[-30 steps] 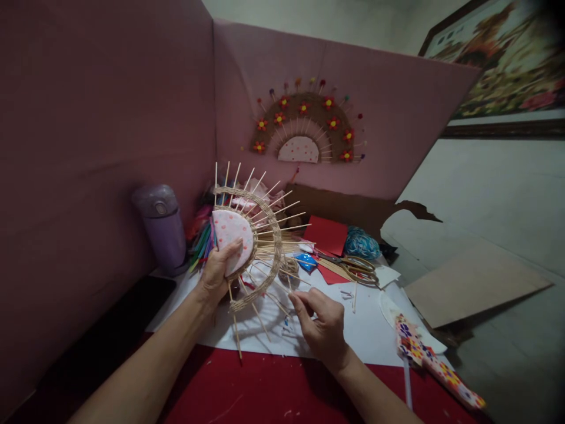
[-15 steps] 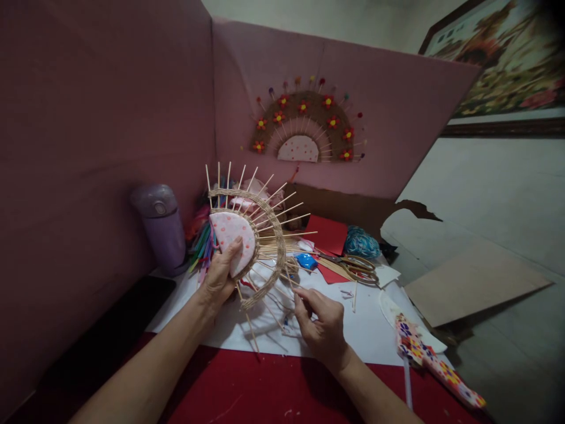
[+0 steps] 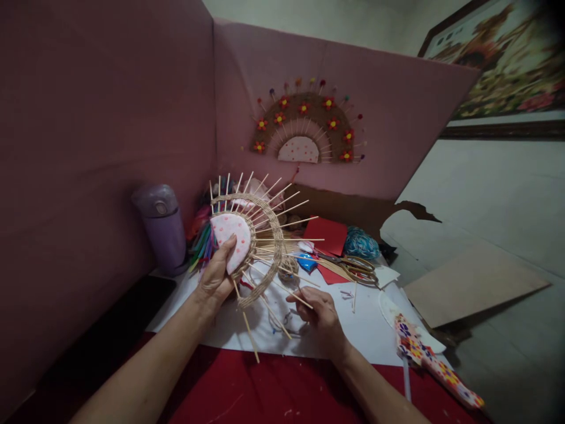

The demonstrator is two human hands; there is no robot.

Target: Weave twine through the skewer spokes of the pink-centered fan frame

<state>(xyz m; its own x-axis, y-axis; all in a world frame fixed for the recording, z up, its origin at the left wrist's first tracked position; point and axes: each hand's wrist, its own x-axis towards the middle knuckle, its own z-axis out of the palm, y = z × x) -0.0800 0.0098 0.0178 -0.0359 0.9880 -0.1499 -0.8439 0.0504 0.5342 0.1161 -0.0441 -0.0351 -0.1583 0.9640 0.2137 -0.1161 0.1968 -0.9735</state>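
My left hand (image 3: 217, 274) grips a half-round fan frame by its padded centre, thumb on the front. The centre is a white half-disc (image 3: 238, 231) with red dots. Thin wooden sticks (image 3: 295, 222) spread out from it, and a band of brown twine (image 3: 274, 227) is woven across them in an arc. My right hand (image 3: 321, 315) is closed at the lower right sticks, thumb and fingers pinched together. A thin strand of twine appears to run to its fingers, though it is hard to see. One stick end crosses in front of these fingers.
A twine ball (image 3: 289, 268), blue packet (image 3: 307, 262), scissors (image 3: 358, 268), red card (image 3: 325, 238) and blue yarn (image 3: 362, 242) lie behind the hands. A purple bottle (image 3: 162, 229) stands left. A finished fan (image 3: 304, 112) hangs on the pink panel. A flower-patterned tool (image 3: 435, 359) lies right.
The fan frame has turned slightly, its lower right sticks now reaching further right over my right hand. My right hand has shifted a little and its fingers have changed position. My left hand keeps its grip.
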